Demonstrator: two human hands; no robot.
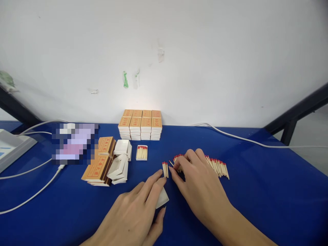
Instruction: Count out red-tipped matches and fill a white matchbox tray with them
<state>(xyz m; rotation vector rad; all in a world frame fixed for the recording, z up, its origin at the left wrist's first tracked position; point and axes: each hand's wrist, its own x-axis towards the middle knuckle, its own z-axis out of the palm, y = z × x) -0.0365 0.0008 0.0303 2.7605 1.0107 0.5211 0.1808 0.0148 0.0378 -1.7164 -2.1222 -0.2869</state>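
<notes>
Now, from the head view, the left hand [135,208] pins a white box tray [162,199] on the blue desk [256,198], fingers curled around it. The right hand [197,181], fingers narrowed, gathers a small bundle of matches [165,169] beside the loose match pile [217,167]; loading the tray seems underway, needing aligned sticks.

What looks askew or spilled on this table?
Loose matches lie spread on the blue table under and beside the right hand. Left of the filled tray, the sleeves and empty trays lean in tumbled heaps, unlike the neat stack by the wall.
</notes>
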